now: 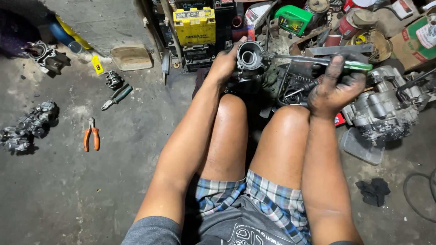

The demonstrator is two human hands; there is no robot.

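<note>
My left hand [225, 62] grips a grey metal carburetor [249, 56] held up over my knees, its round bore facing me. My right hand [335, 86], black with grease, is closed on a screwdriver with a green handle [359, 66]. The screwdriver's steel shaft runs left, and its tip [267, 55] touches the carburetor's right side. Both forearms rest along my bare legs, and I sit on the concrete floor.
Orange pliers [91, 134], green-handled pliers [116, 96] and loose carburetor parts [28, 125] lie on the floor at left. A yellow battery [194, 26] stands at the back. An engine block [381, 108] and a clear plastic tray [362, 146] sit at right, with a black rag [373, 190] nearer me.
</note>
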